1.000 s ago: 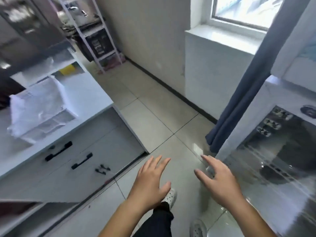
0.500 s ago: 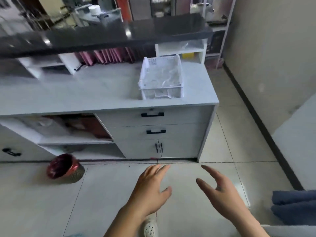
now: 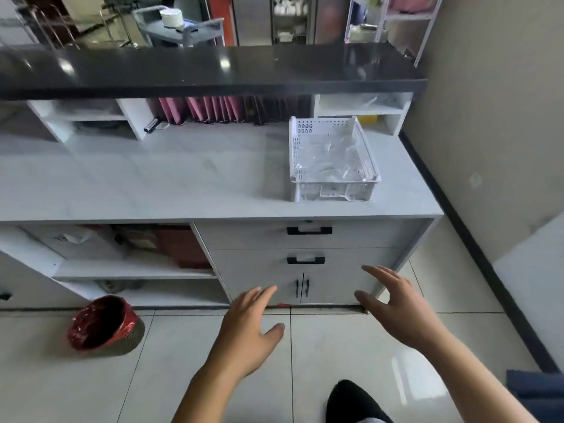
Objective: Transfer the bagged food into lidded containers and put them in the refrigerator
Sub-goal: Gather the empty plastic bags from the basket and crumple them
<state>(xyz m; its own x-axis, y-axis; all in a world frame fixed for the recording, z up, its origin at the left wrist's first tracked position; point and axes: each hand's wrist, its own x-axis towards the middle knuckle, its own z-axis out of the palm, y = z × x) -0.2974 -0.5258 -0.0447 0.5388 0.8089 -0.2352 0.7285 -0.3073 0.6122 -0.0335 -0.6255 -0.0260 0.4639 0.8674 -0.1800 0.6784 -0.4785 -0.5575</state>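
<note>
Pale stone-look counter fills the middle of the view. Starting at the far left, a wastebasket with a red liner sits on the floor just in front of the open shelves. It's a trip hazard if the person steps that way without looking down.

Moving across, pink folders stand at the back of the counter under the black upper ledge. Now the left hand: fingers straight and relaxed, holding nothing, hovering in front of the low cupboard doors.

Up and to the right, the white perforated basket sits on the counter, near its right end and close to the front edge. Clear plastic bags lie crumpled inside it, and whether any food is in them cannot be told from here.

That's the worry. Snatch a thin bag by a loose fold and it could tear or spill. Drag the basket forward and there's little counter left before the drop.

The right hand is empty too, fingers spread and loose, near the lower drawer. No lidded containers or refrigerator are in sight, so a carry looks likely, and the glossy floor tiles could be slick underfoot.

At the far right is a beige wall with dark skirting, and a blue cloth pokes into the bottom corner.
</note>
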